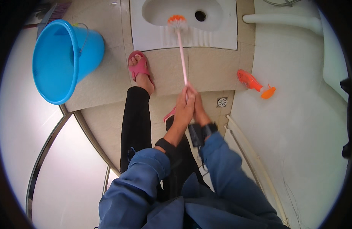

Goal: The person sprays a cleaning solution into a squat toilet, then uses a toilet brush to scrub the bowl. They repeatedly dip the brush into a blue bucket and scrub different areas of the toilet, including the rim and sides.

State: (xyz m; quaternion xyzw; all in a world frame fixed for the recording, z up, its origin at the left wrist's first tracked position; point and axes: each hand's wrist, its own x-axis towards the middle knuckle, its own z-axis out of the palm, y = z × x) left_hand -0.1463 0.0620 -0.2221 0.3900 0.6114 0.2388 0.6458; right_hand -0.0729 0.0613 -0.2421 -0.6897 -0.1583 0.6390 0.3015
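Observation:
Both of my hands grip the pink handle of a toilet brush (182, 57). My left hand (184, 107) and my right hand (198, 103) are close together at the handle's near end. The brush head, with orange and white bristles, rests over the near rim of a white ceramic squat toilet (227, 37), left of its dark drain hole (200, 16). The bristle head is slightly blurred. Part of the handle's end is hidden in my hands.
A blue plastic bucket (91, 54) stands at the left on the tiled step. An orange spray bottle (252, 81) lies by the right wall, near a floor drain (222, 102). A white pipe (282, 20) is at the upper right. My feet wear pink sandals (140, 67).

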